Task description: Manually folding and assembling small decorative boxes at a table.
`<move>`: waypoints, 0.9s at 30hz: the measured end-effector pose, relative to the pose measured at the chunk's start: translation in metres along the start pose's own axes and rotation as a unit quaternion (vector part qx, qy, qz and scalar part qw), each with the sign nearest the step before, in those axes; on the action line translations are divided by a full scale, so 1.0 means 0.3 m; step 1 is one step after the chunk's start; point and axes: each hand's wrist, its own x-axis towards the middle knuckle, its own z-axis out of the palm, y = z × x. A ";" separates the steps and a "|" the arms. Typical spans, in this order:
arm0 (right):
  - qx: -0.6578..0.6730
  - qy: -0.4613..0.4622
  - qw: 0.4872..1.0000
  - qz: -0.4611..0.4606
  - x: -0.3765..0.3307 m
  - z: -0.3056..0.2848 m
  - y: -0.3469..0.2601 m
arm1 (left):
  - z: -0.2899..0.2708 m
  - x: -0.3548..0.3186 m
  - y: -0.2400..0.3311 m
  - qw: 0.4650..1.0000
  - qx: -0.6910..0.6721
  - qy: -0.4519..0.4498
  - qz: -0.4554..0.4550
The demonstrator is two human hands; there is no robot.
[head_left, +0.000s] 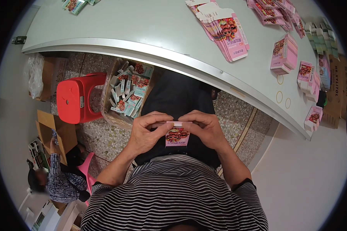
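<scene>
Near the middle, toward six o'clock, the left hand [146, 130] and right hand [206, 129] pinch the pink box [177, 138] in their grip, maybe folding its top, so next needs gentle, even pushing.

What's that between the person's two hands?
A pink box, its upper end held by the left hand and right hand, as the head view shows.

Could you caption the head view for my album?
Left grip and right grip hold a pink box, pink cartons on the table beyond.
</scene>
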 end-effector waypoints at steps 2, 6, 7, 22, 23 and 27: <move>-0.026 0.004 1.000 -0.003 0.003 -0.002 0.008 | 0.001 0.002 0.010 1.000 0.002 0.003 -0.015; -0.017 0.022 0.999 -0.028 0.003 0.004 0.029 | -0.014 0.000 -0.024 1.000 0.011 -0.016 0.001; -0.033 0.017 0.998 -0.049 0.002 0.001 0.035 | -0.014 0.001 -0.028 1.000 0.010 -0.016 0.001; -0.222 -0.014 0.960 -0.171 -0.010 -0.008 0.037 | -0.034 0.004 -0.075 0.987 0.094 -0.072 0.106; -0.249 -0.016 0.949 -0.192 -0.007 -0.007 0.038 | -0.029 0.000 -0.068 0.992 0.074 -0.060 0.079; -0.148 0.007 0.985 -0.087 -0.042 0.027 0.038 | -0.034 0.002 -0.060 0.997 0.052 -0.047 0.024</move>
